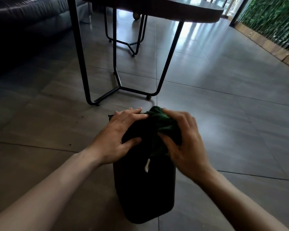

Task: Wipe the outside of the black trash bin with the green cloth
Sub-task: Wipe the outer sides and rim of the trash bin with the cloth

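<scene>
The black trash bin (143, 189) stands on the grey tiled floor at the lower middle of the head view. My left hand (118, 137) grips the bin's top left rim, fingers over the edge and thumb on the near side. My right hand (183, 139) is shut on the bunched dark green cloth (158, 120), pressing it against the bin's top right. A small white tag (147, 165) hangs from the cloth over the bin's near face. The bin's opening is hidden by my hands and the cloth.
A dark table (165, 9) on thin black metal legs (118, 84) stands just beyond the bin. A dark sofa (23, 22) is at the far left. A green plant wall (274, 19) with a wooden base runs along the right.
</scene>
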The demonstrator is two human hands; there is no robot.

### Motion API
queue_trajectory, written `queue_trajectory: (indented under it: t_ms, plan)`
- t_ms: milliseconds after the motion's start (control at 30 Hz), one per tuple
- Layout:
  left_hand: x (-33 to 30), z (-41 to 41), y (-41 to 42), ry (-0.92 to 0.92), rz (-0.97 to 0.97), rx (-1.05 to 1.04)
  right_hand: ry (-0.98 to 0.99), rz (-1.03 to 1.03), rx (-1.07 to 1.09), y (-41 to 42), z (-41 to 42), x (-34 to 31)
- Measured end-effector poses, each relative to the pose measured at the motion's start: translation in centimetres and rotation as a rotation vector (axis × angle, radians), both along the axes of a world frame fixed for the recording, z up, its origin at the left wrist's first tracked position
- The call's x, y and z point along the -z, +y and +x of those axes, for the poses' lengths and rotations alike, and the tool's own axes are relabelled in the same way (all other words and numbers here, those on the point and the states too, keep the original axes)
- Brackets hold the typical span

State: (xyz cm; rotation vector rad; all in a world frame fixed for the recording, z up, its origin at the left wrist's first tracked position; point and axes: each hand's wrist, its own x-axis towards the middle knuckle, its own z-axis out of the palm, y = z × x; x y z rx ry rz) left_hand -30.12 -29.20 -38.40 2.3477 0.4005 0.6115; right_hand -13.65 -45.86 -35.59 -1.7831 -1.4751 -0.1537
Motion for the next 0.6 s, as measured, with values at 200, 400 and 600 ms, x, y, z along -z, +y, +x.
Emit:
queue_trajectory:
  t_ms: [200,400,600]
  plan:
    - [-0.1,-0.2,1.3,-0.028,-0.079,-0.057,-0.442,-0.256,-0.080,-2.4,-3.5,7.6]
    - [-0.3,-0.8,1.7,0.001,-0.144,-0.047,-0.918,-0.318,-0.362,-7.2,-4.2,12.7]
    - [-0.4,-0.2,1.7,-0.017,-0.189,-0.020,-0.497,-0.169,-0.070,-1.6,-1.8,6.8]
